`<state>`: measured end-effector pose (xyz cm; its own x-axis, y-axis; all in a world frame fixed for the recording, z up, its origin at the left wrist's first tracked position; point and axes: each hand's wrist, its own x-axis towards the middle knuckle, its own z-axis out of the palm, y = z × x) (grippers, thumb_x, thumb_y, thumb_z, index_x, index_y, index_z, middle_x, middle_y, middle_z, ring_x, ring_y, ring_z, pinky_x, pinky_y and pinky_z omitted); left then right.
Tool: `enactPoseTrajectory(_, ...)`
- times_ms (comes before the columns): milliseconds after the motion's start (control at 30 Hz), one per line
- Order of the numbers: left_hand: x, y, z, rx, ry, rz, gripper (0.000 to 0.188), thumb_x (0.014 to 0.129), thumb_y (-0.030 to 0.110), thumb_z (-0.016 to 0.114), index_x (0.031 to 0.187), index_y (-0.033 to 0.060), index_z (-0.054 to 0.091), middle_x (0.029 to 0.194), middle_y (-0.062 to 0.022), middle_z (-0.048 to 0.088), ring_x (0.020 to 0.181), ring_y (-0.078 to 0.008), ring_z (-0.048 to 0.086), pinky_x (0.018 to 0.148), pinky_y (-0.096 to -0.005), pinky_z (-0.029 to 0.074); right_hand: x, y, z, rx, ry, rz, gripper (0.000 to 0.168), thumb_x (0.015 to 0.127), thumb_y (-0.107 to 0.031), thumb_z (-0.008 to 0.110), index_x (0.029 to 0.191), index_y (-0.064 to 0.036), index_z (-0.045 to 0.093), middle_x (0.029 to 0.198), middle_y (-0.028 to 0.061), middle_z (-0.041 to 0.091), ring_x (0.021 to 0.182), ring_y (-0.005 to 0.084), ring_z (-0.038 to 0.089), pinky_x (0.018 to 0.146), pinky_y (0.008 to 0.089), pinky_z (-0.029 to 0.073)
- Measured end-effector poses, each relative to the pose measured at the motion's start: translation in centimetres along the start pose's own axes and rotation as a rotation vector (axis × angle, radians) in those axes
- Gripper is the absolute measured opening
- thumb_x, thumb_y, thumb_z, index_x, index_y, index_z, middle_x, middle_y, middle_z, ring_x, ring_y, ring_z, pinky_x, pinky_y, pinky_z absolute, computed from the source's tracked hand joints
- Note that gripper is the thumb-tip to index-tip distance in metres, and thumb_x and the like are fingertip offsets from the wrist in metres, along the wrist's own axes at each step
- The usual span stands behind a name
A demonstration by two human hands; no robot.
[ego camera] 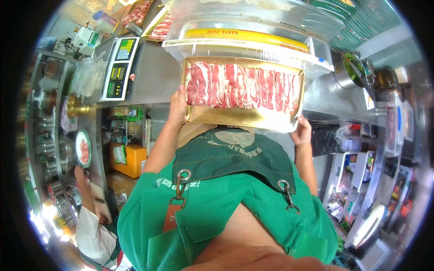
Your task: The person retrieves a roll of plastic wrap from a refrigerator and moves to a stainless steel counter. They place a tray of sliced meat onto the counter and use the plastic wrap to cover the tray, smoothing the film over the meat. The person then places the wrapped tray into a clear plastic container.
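Observation:
A rectangular gold-coloured tray [217,117] is held at chest height, partly over the steel counter's front edge. Overlapping slices of marbled raw meat [234,84] fill its far part, and the strip nearest me is bare. My left hand [178,105] grips the tray's left end, thumb on the rim. At the near right corner my right hand [301,131] holds the tray, with its fingers partly hidden beneath. Just beyond stands a clear plastic box [173,45] with a yellow roll of wrap [244,36] in it.
A digital scale [119,69] lies on the steel counter [152,74] at left, near clear plastic bags [89,76]. More meat trays [147,34] are at the back. A metal pot of greens [349,71] stands right. At lower left, a co-worker's hand [80,174] is beside a plate [83,148].

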<state>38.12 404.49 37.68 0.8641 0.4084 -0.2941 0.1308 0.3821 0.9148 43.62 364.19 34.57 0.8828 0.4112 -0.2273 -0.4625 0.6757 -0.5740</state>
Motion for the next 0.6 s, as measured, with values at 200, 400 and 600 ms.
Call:
enactPoseTrajectory(200,0.1,-0.7,-0.1,0.003,-0.007,0.002,0.045,0.099,0.035,0.035,0.111,-0.0044,0.053,0.103,-0.0121,0.062,0.087,-0.0175,0.062,0.079,-0.0324,0.051,2.7,5.3,2.9,-0.481,0.004,-0.248,0.053,0.088,-0.041,0.045,0.131,-0.01,0.043,0.129,0.0136,0.05,0.114,0.0298,0.049,0.099,0.0461,0.037)
enactPoseTrajectory(400,0.1,-0.8,-0.5,0.024,-0.013,0.059,0.047,0.098,0.037,0.034,0.114,-0.0038,0.053,0.105,-0.0125,0.062,0.09,-0.0186,0.061,0.079,-0.0337,0.051,4.2,4.9,1.2,-0.138,0.142,-0.049,0.048,0.094,-0.038,0.041,0.131,-0.007,0.039,0.127,0.009,0.048,0.112,0.0222,0.05,0.093,0.0363,0.043)
enactPoseTrajectory(600,0.2,-1.4,-0.9,0.099,0.04,0.127,0.045,0.098,0.036,0.038,0.103,-0.0045,0.058,0.096,-0.0077,0.062,0.084,-0.012,0.057,0.077,-0.0283,0.047,0.6,-0.3,0.7,-0.41,0.398,-0.351,0.055,0.096,-0.043,0.038,0.124,0.004,0.047,0.111,0.014,0.057,0.1,0.0224,0.056,0.084,0.0305,0.046)
